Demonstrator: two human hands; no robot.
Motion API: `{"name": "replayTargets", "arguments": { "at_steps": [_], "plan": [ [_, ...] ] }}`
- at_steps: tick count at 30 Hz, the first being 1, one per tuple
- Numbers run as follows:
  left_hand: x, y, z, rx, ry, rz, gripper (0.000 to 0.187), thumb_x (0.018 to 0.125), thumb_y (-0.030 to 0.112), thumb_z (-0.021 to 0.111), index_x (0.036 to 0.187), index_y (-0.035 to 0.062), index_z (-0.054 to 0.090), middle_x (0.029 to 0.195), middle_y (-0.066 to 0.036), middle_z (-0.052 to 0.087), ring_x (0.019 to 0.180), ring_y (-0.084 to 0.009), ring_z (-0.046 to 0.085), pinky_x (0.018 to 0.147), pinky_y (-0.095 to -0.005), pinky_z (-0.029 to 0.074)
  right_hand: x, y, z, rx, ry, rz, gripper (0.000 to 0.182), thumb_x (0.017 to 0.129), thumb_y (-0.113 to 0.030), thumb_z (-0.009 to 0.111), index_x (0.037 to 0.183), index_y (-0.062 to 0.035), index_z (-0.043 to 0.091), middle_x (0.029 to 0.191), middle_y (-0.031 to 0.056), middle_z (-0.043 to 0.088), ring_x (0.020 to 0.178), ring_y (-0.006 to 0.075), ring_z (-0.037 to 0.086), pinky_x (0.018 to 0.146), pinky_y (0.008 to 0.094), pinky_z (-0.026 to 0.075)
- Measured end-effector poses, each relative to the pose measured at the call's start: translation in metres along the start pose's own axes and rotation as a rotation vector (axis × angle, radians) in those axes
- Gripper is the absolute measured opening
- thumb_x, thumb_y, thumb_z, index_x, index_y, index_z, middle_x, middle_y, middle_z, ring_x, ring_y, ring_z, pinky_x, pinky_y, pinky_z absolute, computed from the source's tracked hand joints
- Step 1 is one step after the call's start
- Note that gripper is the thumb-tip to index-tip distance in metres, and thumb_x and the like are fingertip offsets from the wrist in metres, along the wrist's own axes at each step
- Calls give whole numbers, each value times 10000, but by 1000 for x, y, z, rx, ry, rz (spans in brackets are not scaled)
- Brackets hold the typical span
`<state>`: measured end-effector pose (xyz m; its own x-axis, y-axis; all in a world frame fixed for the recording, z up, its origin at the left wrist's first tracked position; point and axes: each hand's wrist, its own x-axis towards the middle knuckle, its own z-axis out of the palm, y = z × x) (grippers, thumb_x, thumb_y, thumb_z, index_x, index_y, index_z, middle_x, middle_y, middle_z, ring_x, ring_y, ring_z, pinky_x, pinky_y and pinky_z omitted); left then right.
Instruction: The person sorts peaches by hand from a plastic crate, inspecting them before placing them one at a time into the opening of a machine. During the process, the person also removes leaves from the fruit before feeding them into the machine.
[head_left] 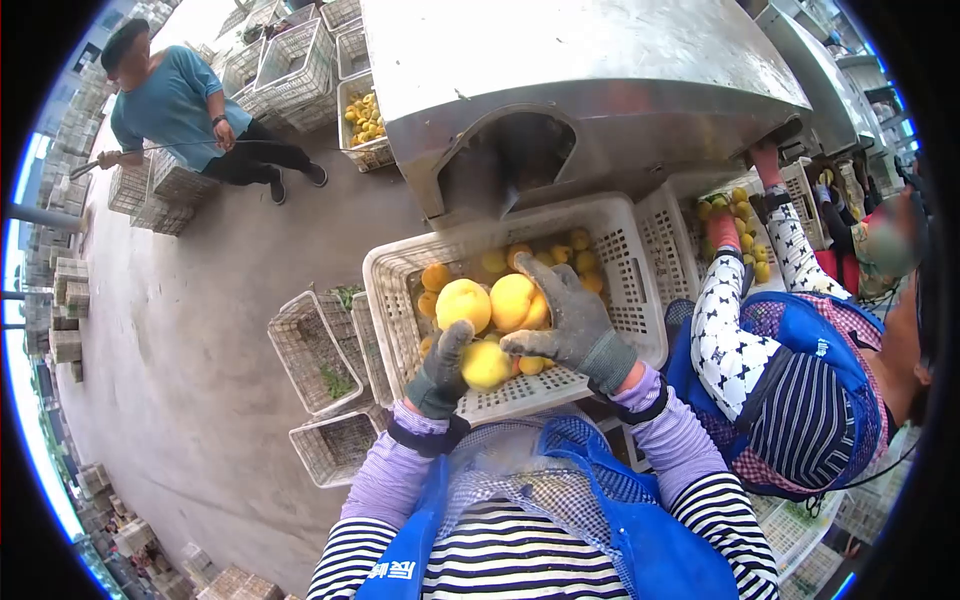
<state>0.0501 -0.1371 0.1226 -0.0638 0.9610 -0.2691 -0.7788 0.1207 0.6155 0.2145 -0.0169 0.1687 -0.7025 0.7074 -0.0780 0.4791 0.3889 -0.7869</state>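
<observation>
In front of me, a white plastic crate [640, 300] holds several yellow peaches. My left hand [440, 372], in a grey glove, is closed at the crate's near left side, its fingers partly hidden by fruit. A large yellow peach [463, 305] sits at its fingertips, and a greener yellow peach [487, 366] lies against its inner side. My right hand [575, 320], also gloved in grey, curves its fingers around another large peach [515, 302] from the right. More peaches [436, 277] lie lower in the crate, partly covered by my hands.
A metal machine [600, 110] with a dark opening stands just beyond the crate. Crates [315, 350] sit on the floor to the left. At right, a co-worker [800, 390] reaches into another crate of peaches [745, 215]. Another person [180, 110] stands at upper left near stacked crates [295, 60].
</observation>
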Motion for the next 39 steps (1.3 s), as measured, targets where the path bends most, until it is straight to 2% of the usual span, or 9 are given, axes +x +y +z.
{"name": "replayTargets", "arguments": {
  "at_steps": [3,9,13,17,20,26,30,33,39],
  "plan": [
    [4,13,10,-352,-4,-141,812,890,650,553,1385,17,439,1276,-232,579,1068,-330,643,899,-429,558,-4,12,-9,103,-33,-198,993,651,-475,860,1457,-84,430,1250,176,561,1132,334,561,988,412,458],
    [1,5,2,-304,-43,-198,714,928,575,548,1374,26,453,1273,-230,584,1072,-326,643,911,-407,552,-17,15,11,284,62,-195,922,634,-380,899,1394,-65,483,1285,178,553,1144,300,554,1011,401,452],
    [21,22,34,-259,38,-152,577,956,459,565,1340,33,498,1182,-167,630,1042,-249,643,885,-320,545,-2,13,9,214,233,-211,861,616,-374,913,1328,-66,538,1224,150,573,1101,276,588,957,385,488],
    [38,14,-4,340,160,154,435,873,135,620,1282,25,519,1116,-87,624,1003,-179,623,846,-289,521,46,2,11,-40,502,-120,804,615,-418,896,1263,-75,569,1153,136,596,1036,318,611,871,412,526],
    [25,12,-18,379,251,160,599,785,48,704,1324,40,442,1138,-75,565,998,-169,592,837,-312,528,113,28,31,-263,536,71,733,631,-505,857,1152,-76,573,1027,157,652,874,352,660,741,433,546],
    [12,4,-28,378,324,103,609,797,98,675,1360,30,452,1102,-50,584,949,-147,595,800,-296,530,149,25,36,-327,397,259,657,688,-494,827,1125,-68,586,1073,179,669,920,351,669,758,461,539],
    [7,9,-22,294,319,86,552,854,194,631,1349,17,462,1090,-102,611,908,-200,643,747,-299,562,179,38,41,-463,585,-7,627,682,-501,834,1086,-68,626,1056,171,666,935,325,653,796,468,519],
    [7,10,-36,-136,253,1,554,923,349,545,1316,-37,480,1029,-171,654,840,-255,688,689,-363,607,186,14,23,-574,489,65,637,682,-499,838,1106,-68,638,1055,163,658,938,297,631,809,453,506],
    [12,24,-12,8,187,64,535,982,353,489,1382,2,444,1234,-161,598,1042,-242,646,915,-359,540,101,-12,-6,73,177,-85,788,675,-443,857,1275,-12,583,1133,153,606,1036,278,569,889,395,482]
  ]
}}
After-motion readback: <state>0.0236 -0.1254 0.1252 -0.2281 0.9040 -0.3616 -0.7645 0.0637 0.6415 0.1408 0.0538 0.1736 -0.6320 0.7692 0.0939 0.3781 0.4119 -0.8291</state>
